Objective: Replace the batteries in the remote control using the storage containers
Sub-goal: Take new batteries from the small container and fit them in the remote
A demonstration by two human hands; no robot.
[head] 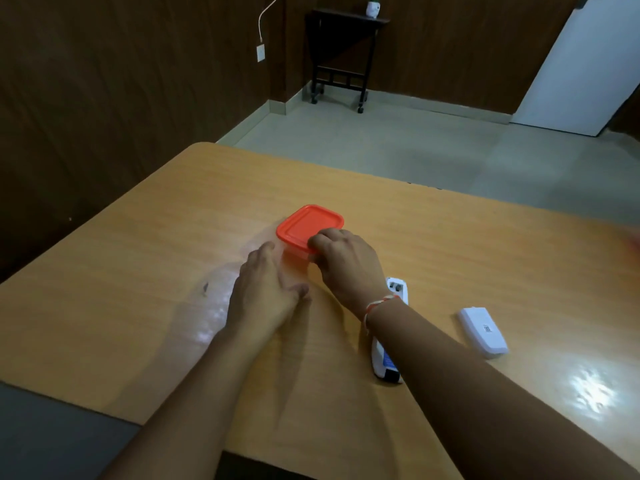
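Orange-lidded clear container [309, 227], square, lid on; right hand [343, 261] grips its corner, left hand [265, 289] relaxed beside.

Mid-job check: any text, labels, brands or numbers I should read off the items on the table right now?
No text is readable.
Battery cover: a small dark printed patch, possibly a code, too small to read.
Remote control: a blue and black label near its close end, blurred.
Orange lid of the container: no markings visible.
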